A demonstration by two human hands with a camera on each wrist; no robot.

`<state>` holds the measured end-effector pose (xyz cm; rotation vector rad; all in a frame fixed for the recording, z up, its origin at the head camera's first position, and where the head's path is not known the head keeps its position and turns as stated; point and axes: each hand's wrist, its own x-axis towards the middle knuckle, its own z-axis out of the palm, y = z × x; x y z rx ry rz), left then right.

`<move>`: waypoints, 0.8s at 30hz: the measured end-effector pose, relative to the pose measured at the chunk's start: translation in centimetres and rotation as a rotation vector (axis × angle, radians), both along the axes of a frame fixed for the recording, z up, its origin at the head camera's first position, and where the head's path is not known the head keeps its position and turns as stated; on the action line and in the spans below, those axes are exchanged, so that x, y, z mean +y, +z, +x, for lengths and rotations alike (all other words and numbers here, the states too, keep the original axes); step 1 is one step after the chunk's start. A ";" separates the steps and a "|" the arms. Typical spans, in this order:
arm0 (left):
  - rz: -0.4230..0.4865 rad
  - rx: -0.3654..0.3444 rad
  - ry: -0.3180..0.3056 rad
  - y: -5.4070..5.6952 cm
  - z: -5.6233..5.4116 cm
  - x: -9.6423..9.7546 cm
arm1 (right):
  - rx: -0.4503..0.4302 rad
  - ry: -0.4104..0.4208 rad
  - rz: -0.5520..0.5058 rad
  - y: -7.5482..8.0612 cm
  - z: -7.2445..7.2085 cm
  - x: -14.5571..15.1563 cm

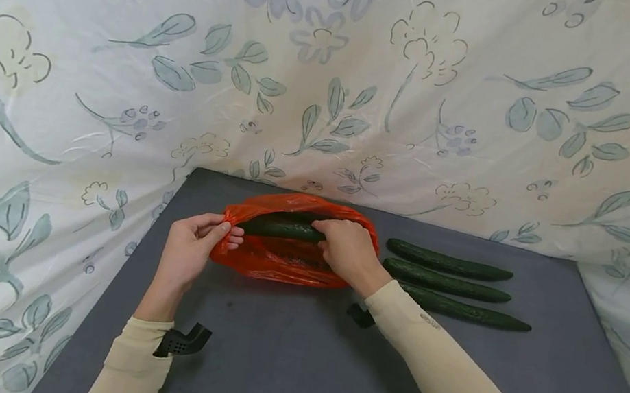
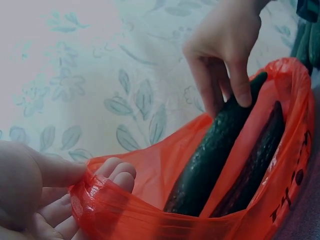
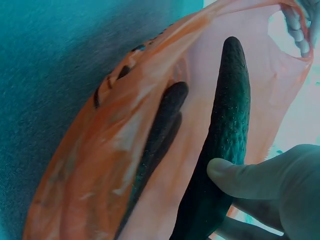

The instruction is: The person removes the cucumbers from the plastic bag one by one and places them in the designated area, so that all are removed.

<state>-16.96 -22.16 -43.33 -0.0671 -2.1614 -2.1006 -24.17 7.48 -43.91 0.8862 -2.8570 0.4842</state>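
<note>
My left hand (image 1: 192,247) pinches the left end of a red plastic bag (image 1: 277,270), its thumb and fingers on the gathered film. The bag lies on its side with its mouth spread wide. In my right hand (image 1: 346,250) is a dark green cucumber (image 1: 281,228), gripped near its right end between thumb and fingers, inside the bag's opening. Deeper in the bag, the right wrist view shows another cucumber (image 3: 160,130), with a further dark shape right beside it. Black writing marks the outside of the bag in the left wrist view.
Three cucumbers (image 1: 447,285) lie side by side to the right of the bag, the nearest partly behind my right forearm. All rest on a dark grey table (image 1: 275,357). A floral cloth (image 1: 333,88) hangs behind and along both sides.
</note>
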 end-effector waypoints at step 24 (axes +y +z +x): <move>0.008 0.002 0.005 0.0 0.0 0.0 | 0.050 -0.001 -0.072 0.4 2.2 4.4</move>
